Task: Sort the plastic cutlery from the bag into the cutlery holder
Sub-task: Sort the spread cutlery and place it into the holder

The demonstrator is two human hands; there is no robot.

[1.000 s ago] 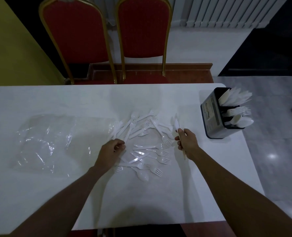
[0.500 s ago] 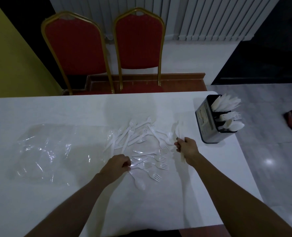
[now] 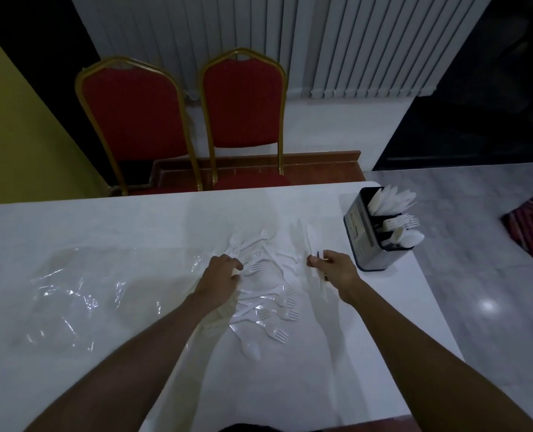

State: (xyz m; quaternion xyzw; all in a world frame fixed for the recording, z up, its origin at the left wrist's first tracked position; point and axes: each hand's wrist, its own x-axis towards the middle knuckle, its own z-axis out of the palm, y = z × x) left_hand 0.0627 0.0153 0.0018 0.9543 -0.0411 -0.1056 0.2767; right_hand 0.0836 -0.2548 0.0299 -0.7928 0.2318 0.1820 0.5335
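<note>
A white table (image 3: 103, 229) fills the lower frame of a dim room, with two red chairs (image 3: 134, 120) behind it, a flat clear bag (image 3: 72, 294) at left centre and the loose cutlery pile (image 3: 268, 310) in the middle. The right hand (image 3: 333, 269) pinches a few thin knives (image 3: 309, 241), their long axis pointing up the frame. The cutlery holder (image 3: 357, 241) stands near it to the right, well apart from the left hand (image 3: 221, 272), whose fingers curl into the pile; whether they grip a piece I cannot tell.

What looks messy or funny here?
The loose cutlery lies scattered in a jumble across the table, some pieces crossing. The clear bag lies crumpled at the left. The cutlery holder stands upright; nothing looks broken.
</note>
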